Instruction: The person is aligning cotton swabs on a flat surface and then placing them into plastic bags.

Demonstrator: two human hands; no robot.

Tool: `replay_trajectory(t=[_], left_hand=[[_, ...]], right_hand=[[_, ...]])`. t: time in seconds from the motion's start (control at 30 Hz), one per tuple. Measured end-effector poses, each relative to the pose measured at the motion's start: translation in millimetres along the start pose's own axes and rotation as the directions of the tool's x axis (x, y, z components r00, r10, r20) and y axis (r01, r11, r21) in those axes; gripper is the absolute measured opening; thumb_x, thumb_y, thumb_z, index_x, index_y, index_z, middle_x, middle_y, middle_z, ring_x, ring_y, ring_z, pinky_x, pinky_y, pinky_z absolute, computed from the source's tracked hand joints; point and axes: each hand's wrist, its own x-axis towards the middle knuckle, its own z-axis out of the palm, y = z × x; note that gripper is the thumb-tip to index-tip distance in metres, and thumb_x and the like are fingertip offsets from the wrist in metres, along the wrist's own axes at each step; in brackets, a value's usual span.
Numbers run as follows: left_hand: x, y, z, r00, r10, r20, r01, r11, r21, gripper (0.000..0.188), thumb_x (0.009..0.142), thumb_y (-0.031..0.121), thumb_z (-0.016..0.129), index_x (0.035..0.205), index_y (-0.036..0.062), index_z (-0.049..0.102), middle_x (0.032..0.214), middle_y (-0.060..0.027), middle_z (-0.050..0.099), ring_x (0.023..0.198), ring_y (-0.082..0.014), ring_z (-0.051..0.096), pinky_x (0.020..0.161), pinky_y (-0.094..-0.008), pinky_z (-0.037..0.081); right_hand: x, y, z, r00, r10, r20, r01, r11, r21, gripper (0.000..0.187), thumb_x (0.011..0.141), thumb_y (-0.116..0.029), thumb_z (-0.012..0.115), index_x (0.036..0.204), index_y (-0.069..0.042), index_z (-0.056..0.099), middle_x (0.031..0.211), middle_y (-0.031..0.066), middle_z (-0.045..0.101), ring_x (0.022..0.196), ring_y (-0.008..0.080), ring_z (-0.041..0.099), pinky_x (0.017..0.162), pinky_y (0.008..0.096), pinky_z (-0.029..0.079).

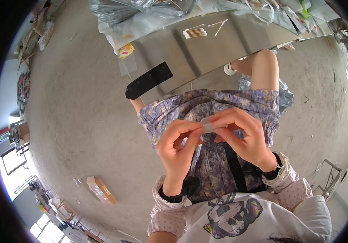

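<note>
Above my lap, my left hand and my right hand meet at a small translucent whitish plastic piece. Thumb and fingers of each hand pinch it from opposite sides; its exact kind cannot be made out. Beyond my knees, on the metal table, lies a neat row of cotton swabs. To their right are a few loose cotton swabs. A black flat strip with a pointed end sits at the table's near left edge, apart from both hands.
Grey plastic bags and clear wrapping cover the table's far side. A yellow packet lies at its left corner. Patterned purple fabric covers my lap. On the concrete floor to the left stands a cardboard box. A metal frame is at the right.
</note>
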Motion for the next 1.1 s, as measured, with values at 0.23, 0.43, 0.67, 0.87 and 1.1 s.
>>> replay_trajectory(t=[0.23, 0.43, 0.67, 0.87, 1.1], left_hand=[[-6.4, 6.7, 0.1, 0.994, -0.109, -0.013, 0.107, 0.991, -0.079, 0.011, 0.091, -0.007, 0.062, 0.100, -0.0081, 0.068, 0.092, -0.0110, 0.067, 0.077, -0.0150, 0.068, 0.068, -0.0258, 0.057], [-3.2, 6.2, -14.8, 0.991, 0.057, 0.119, -0.081, 0.975, 0.208, 0.027, 0.080, -0.012, 0.068, 0.104, -0.0003, 0.071, 0.088, -0.0074, 0.073, 0.076, -0.0122, 0.069, 0.066, -0.0228, 0.053], [5.4, 13.8, -17.5, 0.954, 0.172, 0.244, -0.257, 0.888, 0.381, 0.034, 0.077, -0.011, 0.071, 0.108, 0.0029, 0.070, 0.086, -0.0082, 0.074, 0.075, -0.0162, 0.072, 0.064, -0.0264, 0.055], [7.6, 19.3, -12.4, 0.928, 0.138, 0.345, -0.301, 0.823, 0.481, 0.039, 0.076, -0.015, 0.068, 0.111, 0.0003, 0.067, 0.089, -0.0100, 0.074, 0.079, -0.0182, 0.073, 0.069, -0.0262, 0.056], [1.4, 6.4, 1.0, 0.977, -0.099, 0.187, -0.018, 0.843, 0.537, 0.018, 0.083, -0.007, 0.065, 0.099, 0.0006, 0.063, 0.086, -0.0101, 0.071, 0.078, -0.0157, 0.070, 0.070, -0.0269, 0.054]], right_hand=[[-3.2, 1.3, -2.4, 0.990, -0.137, 0.020, 0.138, 0.981, -0.138, 0.016, 0.083, 0.009, 0.067, 0.097, 0.001, 0.065, 0.102, 0.0116, 0.069, 0.075, 0.0204, 0.071, 0.061, 0.0270, 0.056], [0.5, 0.4, -5.4, 0.965, -0.249, 0.076, 0.261, 0.935, -0.241, 0.009, 0.086, 0.002, 0.069, 0.094, -0.001, 0.068, 0.099, 0.0124, 0.071, 0.073, 0.0186, 0.072, 0.059, 0.0266, 0.058], [0.0, 3.4, -8.1, 0.948, -0.300, 0.108, 0.319, 0.883, -0.345, 0.015, 0.080, -0.003, 0.073, 0.093, -0.005, 0.066, 0.098, 0.0060, 0.071, 0.075, 0.0230, 0.070, 0.058, 0.0307, 0.055], [-3.3, 5.6, -10.6, 0.923, -0.347, 0.164, 0.383, 0.810, -0.445, 0.020, 0.075, -0.003, 0.074, 0.094, -0.004, 0.067, 0.100, 0.0066, 0.070, 0.073, 0.0227, 0.070, 0.058, 0.0318, 0.055], [-5.4, 6.3, -8.0, 0.894, -0.391, 0.220, 0.446, 0.728, -0.521, 0.019, 0.074, -0.004, 0.069, 0.093, -0.001, 0.067, 0.101, 0.0068, 0.069, 0.073, 0.0192, 0.069, 0.060, 0.0308, 0.055]])
